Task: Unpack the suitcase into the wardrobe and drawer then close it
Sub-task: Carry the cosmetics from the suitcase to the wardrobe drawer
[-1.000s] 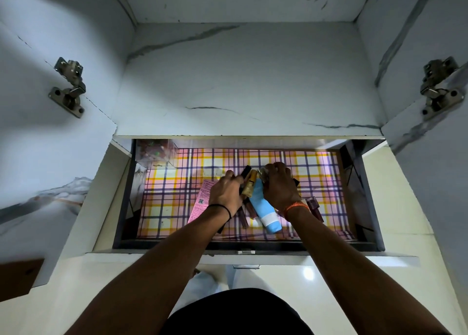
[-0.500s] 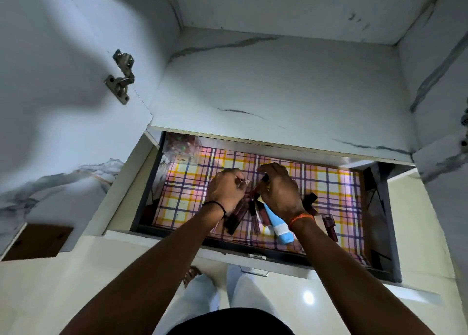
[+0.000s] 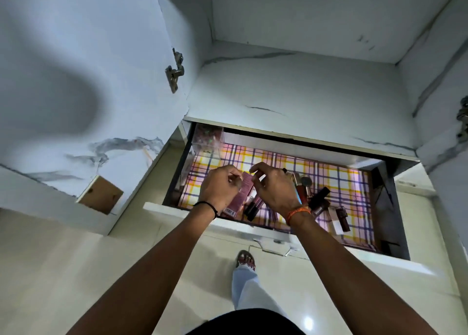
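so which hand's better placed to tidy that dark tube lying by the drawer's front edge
Probably the right hand: it hovers over the heap of cosmetics, and the dark tube lies just below its palm. The left hand sits further left, at the pink box.

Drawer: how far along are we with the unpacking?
Done: small cosmetics already lie on the checked liner in the open drawer. In hand: the left hand and right hand hover over a pink box. Left: closing the drawer; the suitcase isn't visible.

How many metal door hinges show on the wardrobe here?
2: one hinge on the left side panel above the open drawer, one hinge cut off at the frame's right edge. Others may lie out of view.
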